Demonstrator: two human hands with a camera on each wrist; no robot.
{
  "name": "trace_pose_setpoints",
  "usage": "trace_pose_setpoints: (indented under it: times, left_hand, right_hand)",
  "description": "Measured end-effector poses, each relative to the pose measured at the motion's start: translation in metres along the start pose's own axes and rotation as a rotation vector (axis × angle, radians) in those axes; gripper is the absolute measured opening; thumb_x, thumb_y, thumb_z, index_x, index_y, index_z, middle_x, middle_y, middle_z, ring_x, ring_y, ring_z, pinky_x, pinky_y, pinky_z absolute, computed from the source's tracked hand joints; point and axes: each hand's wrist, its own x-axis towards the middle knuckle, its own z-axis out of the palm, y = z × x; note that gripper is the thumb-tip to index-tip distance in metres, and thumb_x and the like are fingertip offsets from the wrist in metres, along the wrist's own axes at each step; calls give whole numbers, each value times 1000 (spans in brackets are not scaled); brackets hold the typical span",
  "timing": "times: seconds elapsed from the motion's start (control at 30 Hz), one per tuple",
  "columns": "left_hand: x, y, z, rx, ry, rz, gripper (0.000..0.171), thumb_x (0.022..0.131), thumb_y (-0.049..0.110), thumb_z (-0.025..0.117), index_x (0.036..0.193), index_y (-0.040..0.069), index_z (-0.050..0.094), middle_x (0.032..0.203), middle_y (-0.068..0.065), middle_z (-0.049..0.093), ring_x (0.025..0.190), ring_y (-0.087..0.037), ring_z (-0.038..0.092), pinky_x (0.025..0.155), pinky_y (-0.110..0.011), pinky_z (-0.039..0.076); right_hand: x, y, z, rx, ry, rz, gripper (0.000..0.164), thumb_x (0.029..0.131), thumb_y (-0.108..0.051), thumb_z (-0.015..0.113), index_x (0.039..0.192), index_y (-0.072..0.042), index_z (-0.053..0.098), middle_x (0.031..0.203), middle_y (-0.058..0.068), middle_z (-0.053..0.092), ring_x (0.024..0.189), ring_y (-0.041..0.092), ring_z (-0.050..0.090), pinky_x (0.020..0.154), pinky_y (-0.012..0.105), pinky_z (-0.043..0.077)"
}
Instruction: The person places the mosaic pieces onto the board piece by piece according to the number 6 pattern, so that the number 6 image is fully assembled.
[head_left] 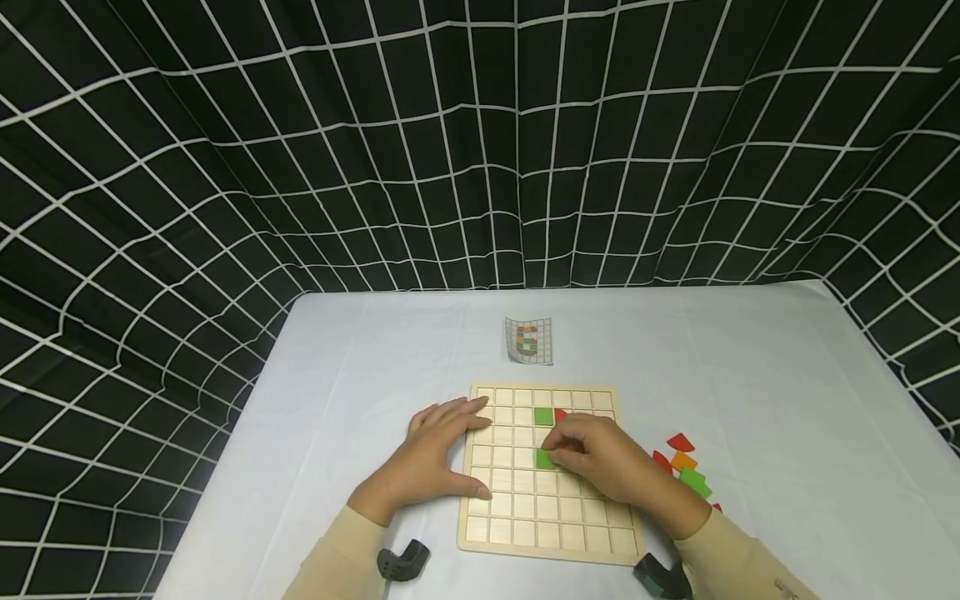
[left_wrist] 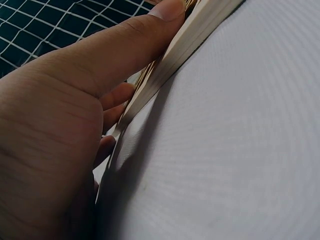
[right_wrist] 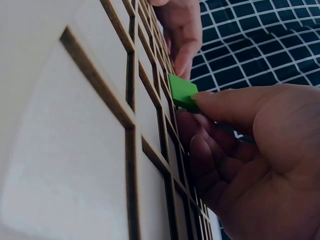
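Note:
A wooden grid board [head_left: 517,529] lies flat on the table. My right hand [head_left: 596,458] pinches a green square tile [right_wrist: 183,93] between thumb and fingers over the middle of the board; the tile is tilted in the right wrist view. Farther up the grid, another green square tile [head_left: 543,416] sits in a cell. A red piece [head_left: 559,414] is beside it, partly hidden by my right hand. My left hand [head_left: 431,462] rests at the board's left edge with fingers spread, thumb and fingertips on the rim.
Loose pieces lie right of the board: a red piece [head_left: 680,442], an orange piece [head_left: 683,461], green pieces [head_left: 695,481] and more red, partly behind my right forearm. A small printed grid sheet [head_left: 529,341] with a coloured pattern lies beyond the board. A gridded black curtain [head_left: 480,150] surrounds the white table [head_left: 360,358].

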Motion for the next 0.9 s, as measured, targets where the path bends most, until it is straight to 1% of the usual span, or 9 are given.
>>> trace_pose_setpoints:
  times: [0.17, 0.43, 0.77, 0.9]
  left_hand:
    - [0, 2, -1, 3, -9, -6, 94, 73, 62, 95, 151, 22, 60, 175, 5, 33, 160, -23, 25, 126, -58, 10]
    - [0, 4, -2, -7, -9, -12, 94, 73, 62, 95, 151, 22, 60, 175, 4, 34, 160, -25, 26, 126, -60, 9]
    - [0, 4, -2, 4, -5, -12, 94, 73, 60, 96, 151, 22, 60, 175, 4, 34, 159, -25, 27, 126, -59, 10]
    - [0, 4, -2, 3, -2, -9, 94, 73, 61, 96, 151, 22, 61, 175, 4, 35, 159, -25, 27, 126, -60, 10]
  right_hand:
    - [0, -1, 0, 15, 2, 1, 10, 98, -6, 80, 98, -16, 80, 92, -11, 66, 83, 7, 63, 73, 28, 56]
    - [-1, -1, -2, -23, 10, 22, 9, 100, -10, 79, 103, -18, 77, 97, -12, 65, 84, 8, 60, 74, 29, 54]
    - [-3, -2, -5, -3, 24, 9, 7, 102, -13, 79, 105, -18, 77, 94, -12, 65, 85, 10, 61, 75, 29, 54]
    - [-3, -2, -8, 9, 37, 9, 8, 101, -11, 79, 107, -16, 77, 97, -12, 67, 87, 11, 63, 76, 29, 56]
